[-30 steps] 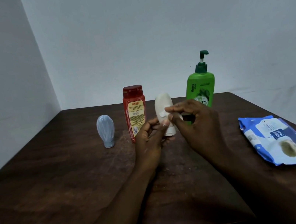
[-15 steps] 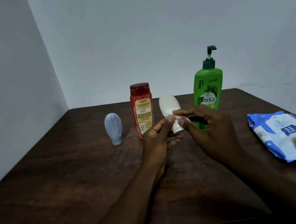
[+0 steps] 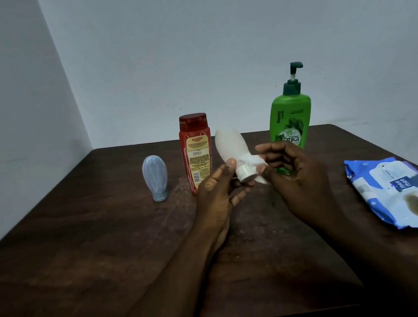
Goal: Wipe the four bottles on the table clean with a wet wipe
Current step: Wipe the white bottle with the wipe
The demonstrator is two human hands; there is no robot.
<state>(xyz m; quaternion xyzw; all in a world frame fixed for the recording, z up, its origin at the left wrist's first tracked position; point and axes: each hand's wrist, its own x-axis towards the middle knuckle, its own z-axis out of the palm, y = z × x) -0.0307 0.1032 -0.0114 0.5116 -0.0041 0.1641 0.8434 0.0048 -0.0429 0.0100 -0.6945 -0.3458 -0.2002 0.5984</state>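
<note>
A small white bottle point(image 3: 230, 146) is held cap-down and tilted above the table. My left hand point(image 3: 218, 192) grips it near the cap, thumb on its side. My right hand point(image 3: 295, 172) presses a small white wet wipe point(image 3: 253, 162) against the bottle's neck with thumb and fingers. A red bottle point(image 3: 197, 152) stands just behind my left hand. A pale blue bottle point(image 3: 155, 176) stands cap-down to its left. A green pump bottle point(image 3: 290, 118) stands upright behind my right hand.
A blue and white pack of wet wipes point(image 3: 402, 190) lies on the right side of the dark wooden table point(image 3: 79, 247). Walls close in behind and to the left of the table.
The white bottle has been lifted and tilted so its cap points down toward me. The wipe has moved down from the bottle's body to its neck.
</note>
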